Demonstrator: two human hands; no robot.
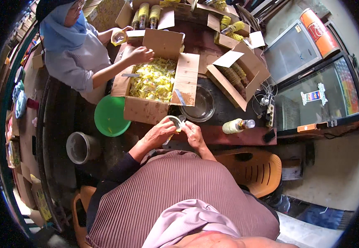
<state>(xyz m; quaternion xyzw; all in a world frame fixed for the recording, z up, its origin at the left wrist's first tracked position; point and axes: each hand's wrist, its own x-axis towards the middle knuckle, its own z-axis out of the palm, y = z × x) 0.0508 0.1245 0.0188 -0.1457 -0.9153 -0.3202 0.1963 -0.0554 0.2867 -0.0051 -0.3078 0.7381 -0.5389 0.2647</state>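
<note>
We see green basin (pixel 112 116), brown carton (pixel 146 110), yellow pieces (pixel 152 82), orange chair (pixel 252 175); our ribbed top (pixel 175 177) brown, our scarf (pixel 187 217) lilac, co-worker's headscarf (pixel 59 38) light blue.

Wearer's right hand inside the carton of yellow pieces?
No, the right hand is near the left hand, both outside that carton.

Kinda crowded dark reddish-brown table (pixel 245 139) here, with a big open cardboard box (pixel 186 76), a clear round bowl (pixel 207 108) right beside it, another open carton (pixel 259 77), a pale-wrapped clear container (pixel 231 126) lying sideways, plus a white power strip (pixel 271 116).
</note>
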